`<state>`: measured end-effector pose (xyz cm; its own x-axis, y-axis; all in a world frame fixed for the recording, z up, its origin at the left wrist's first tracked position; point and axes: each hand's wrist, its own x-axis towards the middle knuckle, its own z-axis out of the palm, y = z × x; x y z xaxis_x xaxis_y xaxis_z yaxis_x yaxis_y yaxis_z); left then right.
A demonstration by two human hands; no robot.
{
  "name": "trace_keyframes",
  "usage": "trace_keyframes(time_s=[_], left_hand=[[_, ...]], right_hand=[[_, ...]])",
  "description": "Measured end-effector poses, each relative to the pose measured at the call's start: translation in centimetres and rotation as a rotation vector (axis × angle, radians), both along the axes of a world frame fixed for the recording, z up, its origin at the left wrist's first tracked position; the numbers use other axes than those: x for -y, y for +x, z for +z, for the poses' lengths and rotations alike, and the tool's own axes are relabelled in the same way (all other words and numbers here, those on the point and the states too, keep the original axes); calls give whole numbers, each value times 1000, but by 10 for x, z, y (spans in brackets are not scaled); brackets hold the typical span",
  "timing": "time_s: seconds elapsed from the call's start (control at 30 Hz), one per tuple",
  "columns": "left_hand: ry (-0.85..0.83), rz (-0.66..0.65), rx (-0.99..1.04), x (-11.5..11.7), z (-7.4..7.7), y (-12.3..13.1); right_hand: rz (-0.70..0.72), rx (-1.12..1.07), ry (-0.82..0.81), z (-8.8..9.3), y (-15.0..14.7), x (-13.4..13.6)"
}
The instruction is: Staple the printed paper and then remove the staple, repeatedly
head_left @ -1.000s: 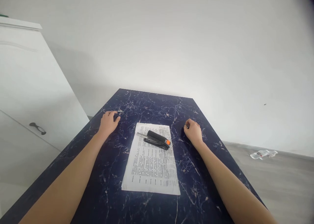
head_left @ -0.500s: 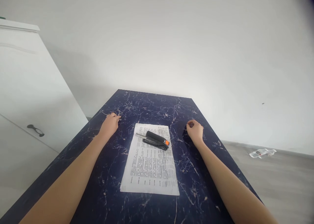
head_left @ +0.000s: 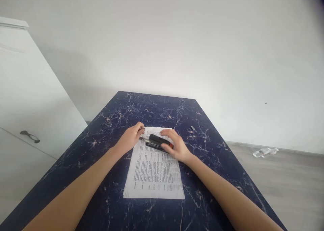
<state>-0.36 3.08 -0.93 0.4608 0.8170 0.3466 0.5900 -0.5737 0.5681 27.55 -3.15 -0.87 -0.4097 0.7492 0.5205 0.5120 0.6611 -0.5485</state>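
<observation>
A black stapler (head_left: 158, 140) with an orange part at its rear end lies across printed sheets of paper (head_left: 152, 172). Its metal staple tray sticks out from the front end toward the left. My right hand (head_left: 177, 146) is around the rear end, thumb on the near side and fingers on the far side. At the tray's tip, my left hand (head_left: 133, 135) pinches a small, thin dark piece that looks like a strip of staples (head_left: 142, 128). Another small grey piece (head_left: 193, 128), apparently staples too, rests on the table to the right.
Beneath everything is a dark blue marble-patterned table (head_left: 157, 109), its far edge near a white wall (head_left: 162, 48). A white cabinet (head_left: 32, 89) with a dark handle stands at the left. Clear plastic packaging (head_left: 265, 152) lies on the floor at the right.
Both hands have moved inward over the paper. My right hand has left a small grey piece on the table and taken hold of the stapler; my left hand has come to its tray.
</observation>
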Motion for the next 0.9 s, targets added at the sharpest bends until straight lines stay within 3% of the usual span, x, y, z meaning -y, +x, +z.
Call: trace_keyframes(time_s=[0.17, 0.3, 0.63, 0.9], left_hand=[[169, -188, 35, 0, -6, -1], [189, -306, 89, -8, -9, -6], [-102, -303, 146, -1, 3, -6], [-202, -280, 90, -4, 5, -6]], right_hand=[[60, 147, -92, -10, -10, 4], [68, 152, -93, -10, -7, 2], [77, 128, -111, -12, -6, -1], [91, 137, -127, -9, -4, -1]])
